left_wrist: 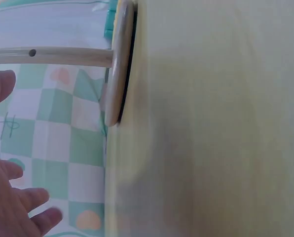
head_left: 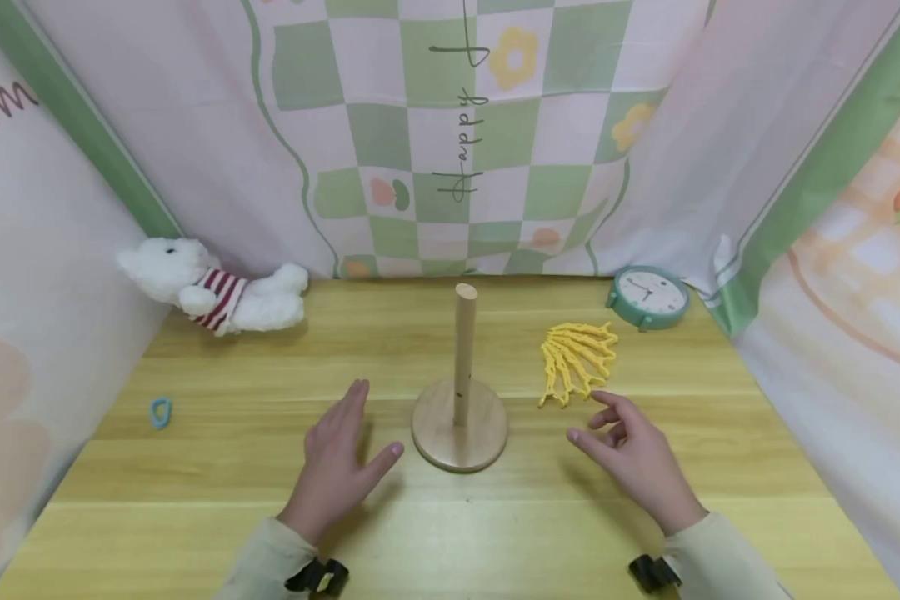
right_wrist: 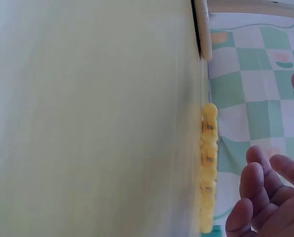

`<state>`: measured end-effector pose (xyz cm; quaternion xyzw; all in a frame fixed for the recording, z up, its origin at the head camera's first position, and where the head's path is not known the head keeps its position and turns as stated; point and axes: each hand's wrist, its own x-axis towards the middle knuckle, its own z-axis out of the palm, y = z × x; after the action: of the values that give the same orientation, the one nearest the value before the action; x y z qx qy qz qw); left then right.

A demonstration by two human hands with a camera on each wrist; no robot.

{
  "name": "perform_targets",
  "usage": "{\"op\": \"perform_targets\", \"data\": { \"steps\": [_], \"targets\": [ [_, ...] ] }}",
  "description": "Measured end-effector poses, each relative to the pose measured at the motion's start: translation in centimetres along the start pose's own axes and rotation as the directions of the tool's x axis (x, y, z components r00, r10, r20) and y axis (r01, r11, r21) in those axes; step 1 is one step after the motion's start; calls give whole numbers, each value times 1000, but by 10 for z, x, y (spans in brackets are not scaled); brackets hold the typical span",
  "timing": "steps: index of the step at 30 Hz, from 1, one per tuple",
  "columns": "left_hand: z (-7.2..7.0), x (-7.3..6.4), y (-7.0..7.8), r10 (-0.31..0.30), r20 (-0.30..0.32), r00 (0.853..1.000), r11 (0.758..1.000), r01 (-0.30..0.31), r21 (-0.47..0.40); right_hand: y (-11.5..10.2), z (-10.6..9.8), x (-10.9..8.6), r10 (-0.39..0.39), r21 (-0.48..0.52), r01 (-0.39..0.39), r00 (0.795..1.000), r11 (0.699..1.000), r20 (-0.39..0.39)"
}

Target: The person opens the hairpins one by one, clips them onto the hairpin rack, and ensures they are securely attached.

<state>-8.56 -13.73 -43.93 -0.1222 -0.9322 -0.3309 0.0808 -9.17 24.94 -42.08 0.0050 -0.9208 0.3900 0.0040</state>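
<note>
Between the two hands stands a wooden peg (head_left: 464, 350), upright on a round wooden base (head_left: 435, 429). My left hand (head_left: 337, 462) is over the table to the left of the base, fingers straight and thumb spread toward it, holding nothing. On the other side my right hand (head_left: 630, 458) hovers with loosely bent fingers and nothing in them. Just beyond its fingertips lies a fanned-out yellow branching piece (head_left: 576, 358), made of several jointed strands. From the right wrist view the yellow piece (right_wrist: 208, 168) shows edge-on, flat on the tabletop.
A small blue ring-like clip (head_left: 161, 412) lies at the table's left. At the back left a white plush toy (head_left: 262, 304) in a striped shirt lies on its back. A green round clock (head_left: 648, 296) rests at the back right. Printed curtains (head_left: 450, 125) border the table (head_left: 232, 400).
</note>
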Motion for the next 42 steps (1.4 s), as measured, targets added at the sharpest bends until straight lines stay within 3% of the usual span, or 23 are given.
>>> {"op": "perform_targets", "data": {
  "steps": [6,15,23,27,33,42],
  "targets": [
    [9,3,0,-63,55,997,995,67,-75,5,9,13,48,124,-55,997,991,59],
    [26,10,0,-76,100,992,985,91,-147,6,17,27,111,180,-127,989,975,101],
    [34,16,5,-78,120,990,977,100,-191,5,22,40,148,133,-160,984,978,96],
    [39,20,4,-85,139,987,973,113,-203,7,25,48,126,79,-132,989,988,77],
    [44,25,3,-81,177,981,979,111,-171,10,29,55,96,43,-98,994,994,57],
    [47,26,2,-74,174,982,986,98,-134,10,30,56,60,-9,-59,996,998,60]
  ]
}}
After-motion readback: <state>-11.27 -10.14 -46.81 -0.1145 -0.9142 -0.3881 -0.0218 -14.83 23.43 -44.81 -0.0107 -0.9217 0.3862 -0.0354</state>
